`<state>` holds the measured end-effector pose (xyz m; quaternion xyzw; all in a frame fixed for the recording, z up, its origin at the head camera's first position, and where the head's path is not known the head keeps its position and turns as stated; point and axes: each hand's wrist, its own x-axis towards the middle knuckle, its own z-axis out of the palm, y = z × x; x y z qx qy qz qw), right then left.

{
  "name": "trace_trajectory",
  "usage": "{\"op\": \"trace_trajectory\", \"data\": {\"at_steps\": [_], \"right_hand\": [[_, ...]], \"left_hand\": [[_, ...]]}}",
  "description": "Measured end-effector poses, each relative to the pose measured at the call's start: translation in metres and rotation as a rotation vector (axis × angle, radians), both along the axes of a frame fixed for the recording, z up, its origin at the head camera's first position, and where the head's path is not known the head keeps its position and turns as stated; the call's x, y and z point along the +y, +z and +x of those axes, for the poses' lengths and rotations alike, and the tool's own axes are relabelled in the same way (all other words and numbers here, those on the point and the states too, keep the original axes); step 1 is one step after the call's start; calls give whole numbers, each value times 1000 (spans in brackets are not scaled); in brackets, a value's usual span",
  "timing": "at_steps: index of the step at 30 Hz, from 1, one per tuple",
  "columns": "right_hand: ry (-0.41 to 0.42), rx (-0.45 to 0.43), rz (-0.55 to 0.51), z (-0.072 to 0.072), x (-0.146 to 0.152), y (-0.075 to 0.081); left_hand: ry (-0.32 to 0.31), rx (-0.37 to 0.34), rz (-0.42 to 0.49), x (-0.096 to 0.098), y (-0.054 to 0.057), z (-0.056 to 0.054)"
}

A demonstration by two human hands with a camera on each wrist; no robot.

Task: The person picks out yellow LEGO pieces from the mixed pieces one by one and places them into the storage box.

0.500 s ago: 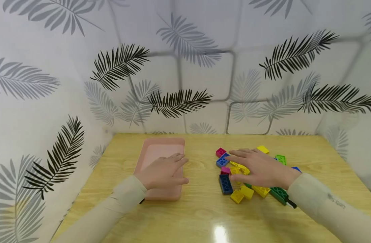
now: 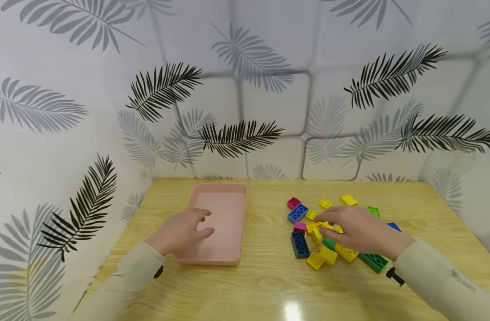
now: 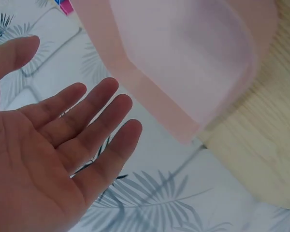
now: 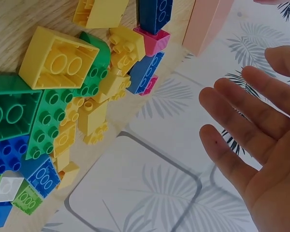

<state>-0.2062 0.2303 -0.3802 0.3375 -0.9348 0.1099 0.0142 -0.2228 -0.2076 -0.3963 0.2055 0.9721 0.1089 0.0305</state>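
Observation:
My left hand [image 2: 180,231] hovers over the left side of a pink tray [image 2: 244,223], its fingers loosely bent with nothing in them. The left wrist view shows that palm and its relaxed fingers [image 3: 94,118] apart from the tray's wall. Above a pile of toy building bricks is my right hand [image 2: 359,229], also holding nothing; its spread fingers [image 4: 241,108] show in the right wrist view. Around it lie yellow bricks [image 2: 328,256], a dark blue brick [image 2: 300,245], a blue brick [image 2: 298,213] and a dark green brick [image 2: 373,262]. The right hand hides part of the pile.
The wooden table [image 2: 269,285] ends at a wall hung with leaf-patterned cloth [image 2: 269,107]. At the pile's edges lie a red brick [image 2: 294,203], a flat yellow brick [image 2: 349,200] and a light green brick [image 2: 372,211]. A white brick [image 4: 8,187] appears in the right wrist view.
My left hand has drawn back to the left, from over the tray's middle to its left side. The right hand has shifted slightly right and nearer to me, uncovering more yellow bricks.

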Motion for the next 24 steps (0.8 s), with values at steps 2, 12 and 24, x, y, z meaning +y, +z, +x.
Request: {"op": "trace_trajectory", "data": {"at_steps": [2, 12, 24], "right_hand": [[1, 0, -13, 2, 1, -1], [11, 21, -80, 11, 4, -6], [7, 3, -84, 8, 10, -8]], "left_hand": [[41, 4, 7, -6, -1, 0], [197, -9, 46, -33, -13, -6], [404, -12, 61, -52, -31, -13]]}}
